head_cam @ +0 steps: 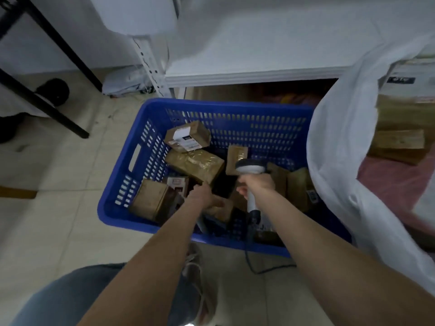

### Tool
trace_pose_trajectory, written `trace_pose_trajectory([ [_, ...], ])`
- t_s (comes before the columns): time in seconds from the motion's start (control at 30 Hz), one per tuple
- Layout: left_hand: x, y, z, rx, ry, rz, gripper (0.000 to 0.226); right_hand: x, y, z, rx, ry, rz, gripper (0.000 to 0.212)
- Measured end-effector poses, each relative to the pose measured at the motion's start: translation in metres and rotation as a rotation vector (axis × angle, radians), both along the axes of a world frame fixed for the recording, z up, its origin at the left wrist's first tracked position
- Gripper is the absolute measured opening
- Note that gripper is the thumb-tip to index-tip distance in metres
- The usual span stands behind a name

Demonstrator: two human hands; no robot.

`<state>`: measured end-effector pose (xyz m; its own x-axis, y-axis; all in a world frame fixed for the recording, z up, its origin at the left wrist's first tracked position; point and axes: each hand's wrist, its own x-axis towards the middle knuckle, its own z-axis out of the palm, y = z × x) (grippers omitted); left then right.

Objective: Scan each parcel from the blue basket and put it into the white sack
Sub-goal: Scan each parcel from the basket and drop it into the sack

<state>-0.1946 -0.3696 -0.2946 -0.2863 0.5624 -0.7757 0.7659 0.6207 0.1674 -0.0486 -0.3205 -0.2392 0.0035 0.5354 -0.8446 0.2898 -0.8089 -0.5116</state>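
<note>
The blue basket [113,203] sat on the pale tiled floor [58,175]. It had many brown parcels in it. A parcel with a white label [187,136] lay in the far left corner of the basket. Just in front of it lay a shiny taped parcel [195,163]. A plain brown box [150,200] leaned on the left wall of the basket, near the front. More brown parcels [299,187] stood by the right wall of the basket.

The left hand [202,196] reached down into the middle of the basket. It touched a small brown parcel [223,211]. The picture was too blurry there to tell if the fingers held it.

The right hand [259,184] was over the basket, right of the left hand. Its fingers were curled tight round the handle of the grey scanner [249,167]. The scanner head pointed away, at the far wall of the basket. A dark cable [259,267] ran out over the front edge of the basket.

The white sack [341,137] stood right beside the basket, against its right edge. Its mouth gaped wide, with brown boxes [400,142] inside. A white table [254,74] stood behind the basket.
</note>
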Motion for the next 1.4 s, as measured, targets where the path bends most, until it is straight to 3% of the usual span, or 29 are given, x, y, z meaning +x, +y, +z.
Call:
trace_pose_trajectory([
  [0.23,0.04,0.018,-0.08,-0.174,0.085,0.057,0.115,-0.002,0.026,-0.051,-0.266,0.072,-0.037,0.025],
  [0.33,0.043,0.018,-0.09,-0.122,0.164,0.06,0.101,-0.001,0.027,-0.058,-0.307,0.1,-0.052,0.011],
  [0.43,0.032,0.02,-0.077,-0.077,0.131,0.164,0.089,0.004,0.026,-0.056,-0.27,0.099,-0.084,0.017],
  [0.6,-0.016,0.023,-0.013,0.108,-0.15,0.374,0.075,0.013,0.014,-0.017,-0.103,0.131,-0.182,0.016],
  [0.73,-0.039,0.012,0.059,0.258,-0.481,0.815,0.064,0.023,-0.009,0.026,0.102,0.158,-0.245,0.005],
  [0.87,-0.034,-0.014,0.124,0.308,-0.745,0.945,0.058,0.029,-0.034,0.072,0.243,0.24,-0.269,0.011],
  [1.0,-0.025,-0.039,0.159,0.342,-1.006,1.047,0.079,0.038,-0.055,0.11,0.371,0.337,-0.294,0.022],
  [1.1,-0.009,-0.054,0.176,0.374,-1.114,1.038,0.074,0.039,-0.069,0.127,0.434,0.339,-0.326,0.04],
  [1.23,0.019,-0.072,0.186,0.284,-1.153,0.798,0.072,0.046,-0.078,0.131,0.513,0.311,-0.341,0.056],
  [1.4,0.037,-0.077,0.202,0.508,-1.094,0.787,0.03,0.056,-0.095,0.148,0.607,0.192,-0.245,0.041],
])
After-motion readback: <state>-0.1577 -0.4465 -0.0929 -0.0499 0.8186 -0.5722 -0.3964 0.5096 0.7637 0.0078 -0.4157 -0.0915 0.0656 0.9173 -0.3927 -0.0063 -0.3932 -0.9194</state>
